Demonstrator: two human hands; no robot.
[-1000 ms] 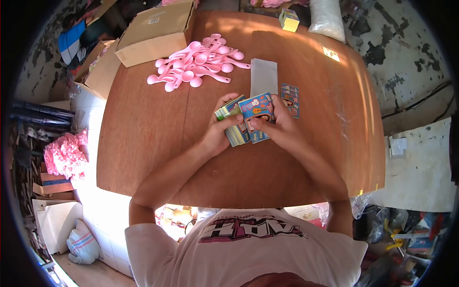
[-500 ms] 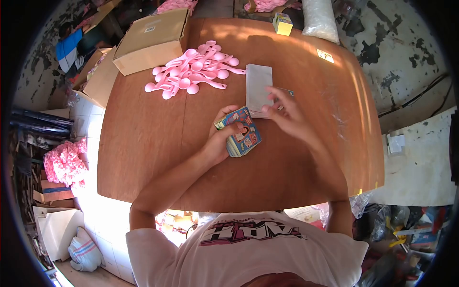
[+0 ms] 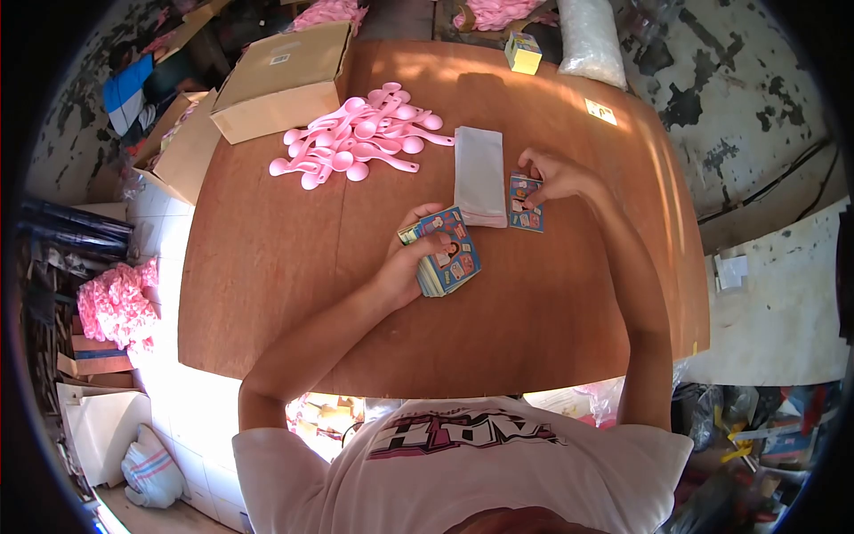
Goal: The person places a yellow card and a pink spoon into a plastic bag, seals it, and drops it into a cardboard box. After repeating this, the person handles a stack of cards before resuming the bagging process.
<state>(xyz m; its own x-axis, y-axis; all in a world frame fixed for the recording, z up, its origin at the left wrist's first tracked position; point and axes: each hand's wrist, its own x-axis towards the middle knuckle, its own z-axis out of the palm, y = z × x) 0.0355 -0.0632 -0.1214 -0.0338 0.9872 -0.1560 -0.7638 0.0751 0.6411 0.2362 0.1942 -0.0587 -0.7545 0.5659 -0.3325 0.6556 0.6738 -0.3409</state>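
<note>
My left hand [image 3: 405,262] is wrapped round a thick stack of printed cards [image 3: 456,258], its thumb lying across the blue top card. To the right, my right hand [image 3: 560,178] reaches down to a blue printed card [image 3: 527,216] lying on the table. Its thumb rests on the card's face and its curled fingers are at the top edge. Between the two hands lies a pile of flat whitish plastic sleeves [image 3: 480,178], just left of that card. A heap of pink plastic spoons [image 3: 365,133] spreads further back on the left.
A closed cardboard box [image 3: 283,78] stands at the back left of the wooden table [image 3: 267,267]. At the far edge are a small yellow block of cards [image 3: 524,53] and a bulging clear plastic bag [image 3: 592,44]. One small card [image 3: 600,111] lies at the back right.
My right hand has moved right, from over the sleeves to the blue card, and its fingers have come down onto it. The left hand keeps its stack nearly in place.
</note>
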